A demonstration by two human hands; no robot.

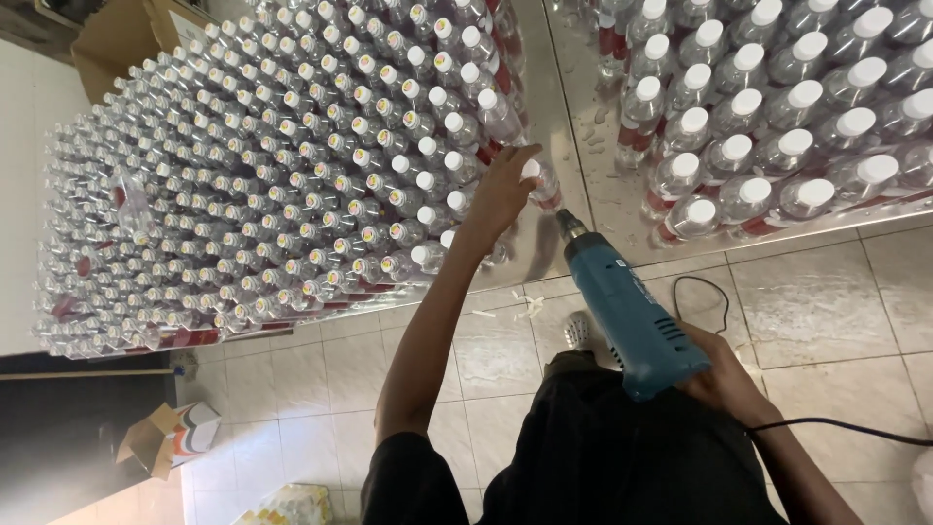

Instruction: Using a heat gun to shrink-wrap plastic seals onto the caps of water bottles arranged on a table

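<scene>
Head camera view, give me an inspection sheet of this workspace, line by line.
Surface: shiny metal table, wet spots.
Job's things: clear capped bottle under left hand; blue heat gun aimed at it.
Clutter: dense bottle field; second group.
Grippers: left hand grips the bottle; right hand holds the gun.
Cables: black cord trails right.
Surroundings: tiled floor, cardboard boxes.

1 head-worn camera looks steeply down, close over the steel counter (573, 126), bottle rows (292, 165) and tiled floor (816, 301).
</scene>
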